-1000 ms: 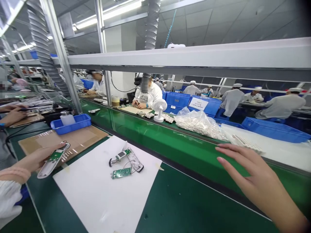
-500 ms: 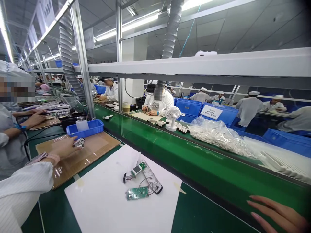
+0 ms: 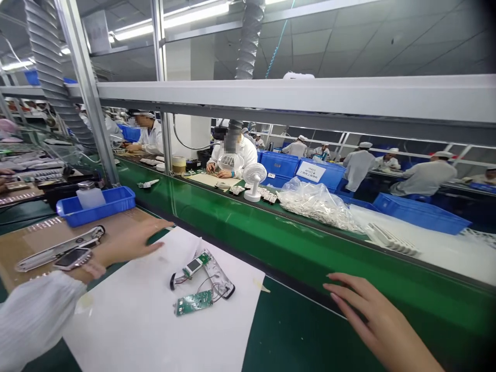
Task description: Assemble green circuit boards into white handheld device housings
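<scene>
My left hand reaches over the left edge of the white sheet, fingers stretched out and holding nothing. Beside its wrist a long white plastic housing lies on the brown mat. On the sheet sits an opened device: a white shell, a small circuit board with a display, and a green circuit board joined by thin wires. My right hand, open and empty, hovers at the near edge of the green belt, to the right of the sheet.
A blue tray with a white bottle stands at the mat's back. The green conveyor belt runs across. Beyond it are a white fan, a bag of white parts, blue bins and a co-worker.
My left hand has let go of the white housing on the mat and moved right toward the sheet. My right hand has come further into view. The camera has turned right.
</scene>
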`<state>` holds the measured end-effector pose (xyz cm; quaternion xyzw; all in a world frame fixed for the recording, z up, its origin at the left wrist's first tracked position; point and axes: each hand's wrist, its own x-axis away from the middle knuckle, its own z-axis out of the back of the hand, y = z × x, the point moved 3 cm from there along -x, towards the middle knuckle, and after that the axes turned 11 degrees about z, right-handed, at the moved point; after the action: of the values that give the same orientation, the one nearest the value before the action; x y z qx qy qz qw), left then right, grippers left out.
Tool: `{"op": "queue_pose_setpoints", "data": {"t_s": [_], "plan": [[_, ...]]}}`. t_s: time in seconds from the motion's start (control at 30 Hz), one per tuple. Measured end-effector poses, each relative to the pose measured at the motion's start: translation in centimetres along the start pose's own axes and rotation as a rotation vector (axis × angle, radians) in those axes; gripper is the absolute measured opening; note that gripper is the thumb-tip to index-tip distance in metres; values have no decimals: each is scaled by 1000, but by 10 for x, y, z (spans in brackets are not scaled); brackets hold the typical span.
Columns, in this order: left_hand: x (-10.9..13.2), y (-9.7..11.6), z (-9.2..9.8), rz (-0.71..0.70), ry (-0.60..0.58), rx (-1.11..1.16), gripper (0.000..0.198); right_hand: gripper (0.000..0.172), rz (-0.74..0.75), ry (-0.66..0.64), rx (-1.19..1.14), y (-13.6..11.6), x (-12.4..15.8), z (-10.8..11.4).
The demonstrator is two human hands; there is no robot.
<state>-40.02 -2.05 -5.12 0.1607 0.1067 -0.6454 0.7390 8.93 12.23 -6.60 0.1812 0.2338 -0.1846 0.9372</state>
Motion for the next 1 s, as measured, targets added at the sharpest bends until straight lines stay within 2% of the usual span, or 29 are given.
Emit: {"op": "queue_pose_setpoints", "data": {"t_s": [0.1,0.2,0.3,0.37,0.53,0.7,0.9,1.0], "plan": [[-11,45,-19,-185,-162,-15,41,28,-5,-17,-45,-12,-9,1],[-20,64,-31,-267,-216,-64,48,26,-7,-28,-87,-18,-8,2],[-23,56,-44,-345,-271,-112,58,25,-12,-35,-115,-19,-1,2],[-16,44,-52,-391,-304,-127,64,24,-21,-46,-122,-18,4,1],[23,31,-59,-354,-278,-139,67,24,-26,-54,-131,-14,13,0],[48,45,-54,-304,-260,-105,67,24,10,-26,-129,-13,13,2],[45,63,-56,-297,-231,-66,67,24,33,-6,-130,-18,12,2],[44,68,-61,-289,-195,-54,59,24,36,-6,-128,-19,14,1]]}}
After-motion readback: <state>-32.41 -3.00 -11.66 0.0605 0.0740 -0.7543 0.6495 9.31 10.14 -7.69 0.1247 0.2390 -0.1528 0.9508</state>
